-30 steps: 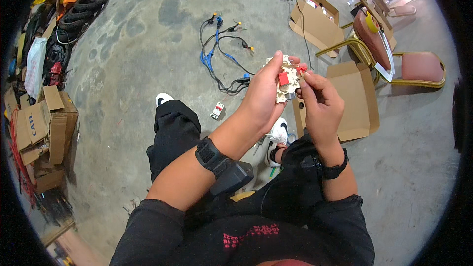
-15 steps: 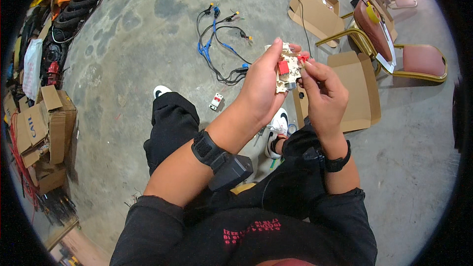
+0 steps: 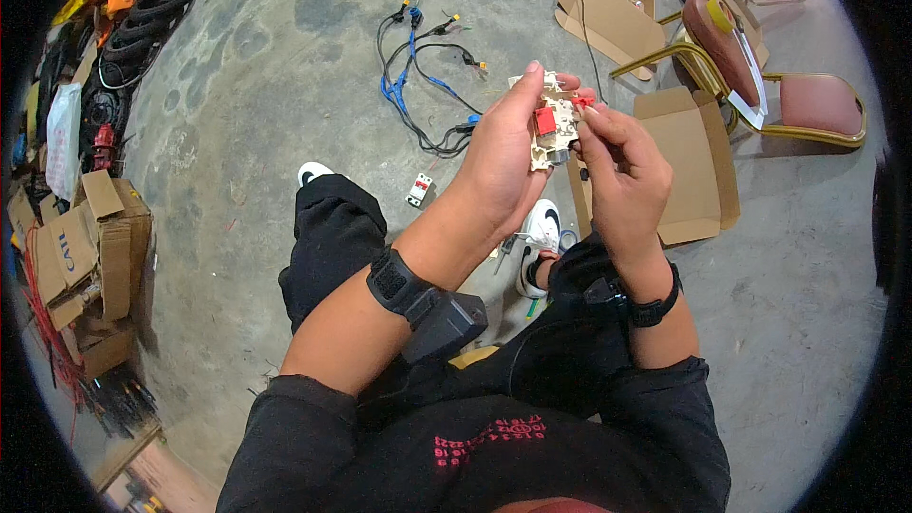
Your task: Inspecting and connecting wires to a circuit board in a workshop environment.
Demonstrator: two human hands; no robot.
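Note:
My left hand (image 3: 502, 154) is wrapped round an opened circuit breaker (image 3: 560, 134), its cream plastic housing showing inner parts and a red block (image 3: 544, 121). At the breaker's right edge, the thumb and bent fingers of my right hand (image 3: 629, 167) pinch near a small red lever (image 3: 583, 103). Whether those fingertips grip the lever itself or a tiny part beside it is too small to tell. On the floor left of my left forearm lies a white breaker (image 3: 419, 190) with red toggles.
Ahead on the concrete floor lies a black and blue cable harness (image 3: 410, 85). An open cardboard box (image 3: 686, 161) is at the right, near chairs (image 3: 819, 114). Torn cartons (image 3: 81, 256) and mixed parts line the left side. A black case (image 3: 446, 328) is by my left wrist.
Both hands and the opened breaker stay nearly in place. My right fingertips shift slightly at the red lever, and the view tilts a little.

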